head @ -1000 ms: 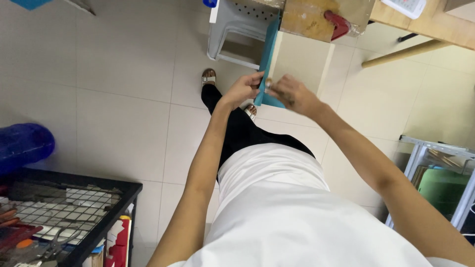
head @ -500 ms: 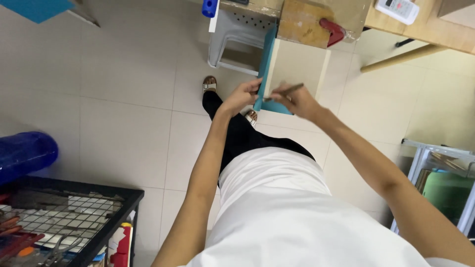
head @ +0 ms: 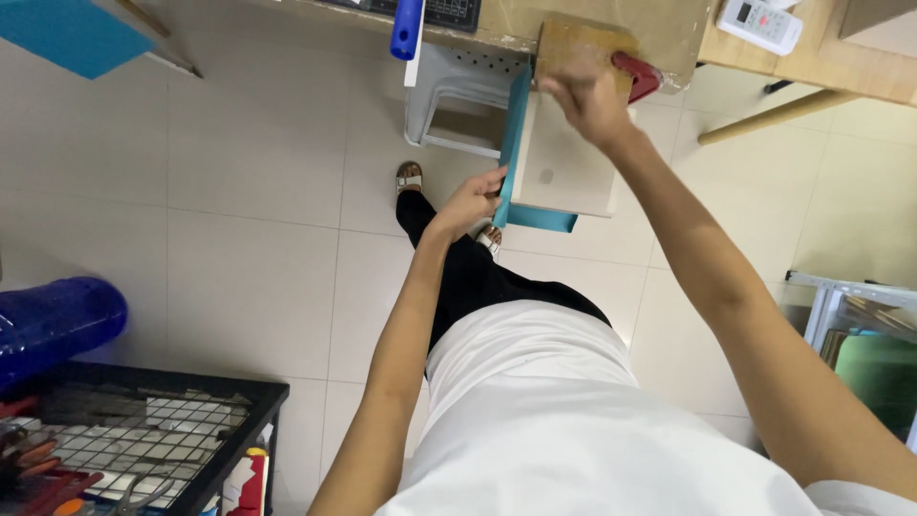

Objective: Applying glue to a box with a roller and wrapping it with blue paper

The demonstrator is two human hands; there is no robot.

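A flat white panel (head: 564,167) with teal strips along its left and near edges juts out from the workbench edge (head: 497,36) above the floor. My left hand (head: 471,199) grips the panel's near left corner, fingers on the teal edge. My right hand (head: 587,96) is stretched to the panel's far end, fingers curled, just below a brown wooden block (head: 573,38) and beside a red clamp (head: 642,76). What the right hand holds is hidden. My sandalled foot (head: 410,176) shows on the tiled floor below.
A grey plastic stool (head: 457,96) stands under the bench, with a blue handle (head: 406,29) above it. A black wire basket of tools (head: 143,430) and a blue translucent container (head: 53,320) are at lower left. A metal rack (head: 841,296) stands at right, a wooden stick (head: 774,115) above it.
My right hand has moved from the panel's near end, where it held a thin stick, up to the far end by the clamp. My left hand stays on the near corner.
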